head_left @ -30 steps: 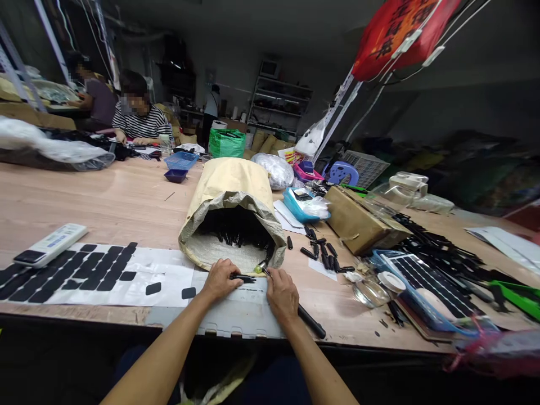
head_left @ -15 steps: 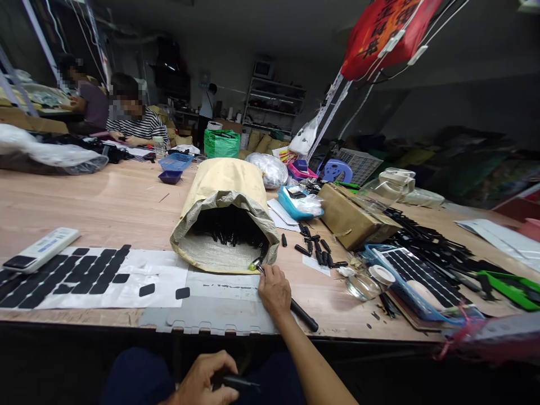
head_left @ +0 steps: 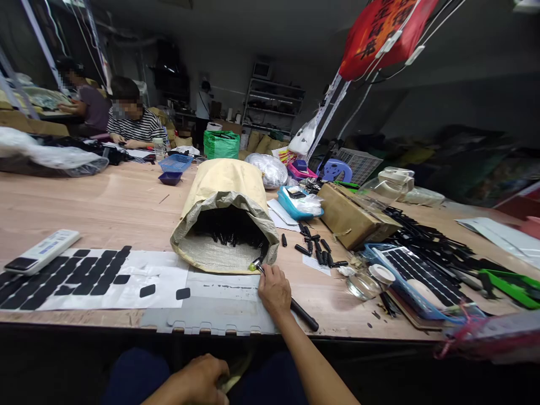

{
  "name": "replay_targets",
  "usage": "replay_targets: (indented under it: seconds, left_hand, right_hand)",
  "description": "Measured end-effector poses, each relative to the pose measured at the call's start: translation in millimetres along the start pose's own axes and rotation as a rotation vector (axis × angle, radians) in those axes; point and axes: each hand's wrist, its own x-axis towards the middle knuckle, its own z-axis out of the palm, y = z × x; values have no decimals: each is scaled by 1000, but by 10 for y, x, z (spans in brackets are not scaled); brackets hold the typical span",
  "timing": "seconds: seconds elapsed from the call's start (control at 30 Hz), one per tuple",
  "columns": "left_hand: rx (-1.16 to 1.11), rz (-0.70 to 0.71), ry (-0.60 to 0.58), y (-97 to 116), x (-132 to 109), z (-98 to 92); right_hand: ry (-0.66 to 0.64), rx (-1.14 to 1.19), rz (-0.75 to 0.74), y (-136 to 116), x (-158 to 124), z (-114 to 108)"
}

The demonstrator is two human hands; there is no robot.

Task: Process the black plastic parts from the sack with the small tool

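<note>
My right hand (head_left: 275, 292) is closed around a hammer-like tool with a black handle (head_left: 304, 315). The tool's metal head with a yellow-green tip (head_left: 254, 265) rests at the mouth of a tan sack (head_left: 223, 261). The sack lies on its side, opening toward me, with many black pieces (head_left: 225, 230) inside. Below the table edge, over my lap, is my left hand (head_left: 200, 378). Its fingers are bent, thumb and forefinger apart, and I see nothing between them. Beside it shows something pale yellow (head_left: 236, 376), partly hidden.
Under the sack's mouth lies a grey plastic sheet (head_left: 219, 315). At left, a white sheet with black patches (head_left: 145, 291) bears a white device (head_left: 42, 251). Several black handles (head_left: 320, 250), a cardboard box (head_left: 354, 216), a jar (head_left: 363, 286) and a blue basket (head_left: 422, 281) stand right. Co-workers sit far left.
The black piece that my left hand held is out of sight now. That hand has shifted slightly left and down. My right hand, the tool and the sack have stayed put.
</note>
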Motion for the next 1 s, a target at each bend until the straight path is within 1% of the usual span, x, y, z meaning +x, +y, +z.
replay_targets:
  seconds: [0.03, 0.07, 0.1, 0.13, 0.17, 0.2, 0.23, 0.27, 0.3, 0.33, 0.37, 0.4, 0.43, 0.5, 0.6, 0.67, 0.73, 0.77, 0.8, 0.83, 0.93, 1.0]
  left_hand:
    - [6, 33, -95, 139, -60, -156]
    - [-38, 117, -198, 274, -95, -353]
    - [-114, 183, -215, 396, -98, -586]
    - [-164, 209, -141, 496, -65, -844]
    - [-156, 221, 28, 568, 5, -1115]
    - [-123, 215, 266, 607, 105, -1383]
    - [-82, 161, 532, 614, 229, -1637]
    - [-7, 68, 780, 593, 365, -1864]
    - [91, -42, 943, 550, 504, -2057]
    - [173, -152, 1045, 493, 635, -2211]
    - [255, -246, 1093, 429, 752, -2328]
    - [323, -318, 1092, 366, 849, -2411]
    - [376, -366, 1064, 308, 923, -2464]
    - [449, -411, 996, 221, 999, -2511]
    - [493, -426, 964, 180, 954, -2493]
    - [508, -415, 998, 205, 857, -2425]
    - [517, -368, 1059, 260, 753, -2290]
    - [507, -321, 1078, 295, 713, -2194]
    - [484, -250, 1074, 331, 689, -2084]
    - [451, -161, 1044, 366, 682, -1965]
    - [349, 92, 867, 433, 753, -1616]
    - [307, 166, 801, 428, 834, -1455]
  right_hand:
    - [1, -6, 2, -2, 0, -1]
    - [1, -11, 3, -5, 0, -3]
    - [2, -15, 4, -7, 1, -6]
    - [2, -16, 4, -9, 3, -9]
    - [1, -15, 3, -10, 4, -13]
    - [0, -13, 3, -10, 5, -16]
    - [-1, -10, 2, -9, 6, -18]
    - [-2, -7, 3, -7, 7, -19]
    - [-3, -5, 3, -5, 8, -19]
    - [-4, -2, 4, -2, 9, -19]
    - [-7, 1, 6, 1, 10, -19]
    - [-10, 6, 9, 3, 11, -19]
    - [-13, 11, 11, 5, 12, -19]
    - [-20, 24, 13, 8, 14, -22]
    - [-23, 38, 17, 5, 16, -31]
    - [-24, 43, 23, -1, 17, -40]
    - [-24, 46, 28, -10, 19, -51]
    - [-26, 47, 31, -14, 19, -56]
    - [-28, 49, 32, -17, 20, -61]
    - [-29, 53, 34, -19, 20, -65]
    - [-29, 67, 42, -20, 17, -74]
    - [-31, 74, 47, -20, 13, -75]
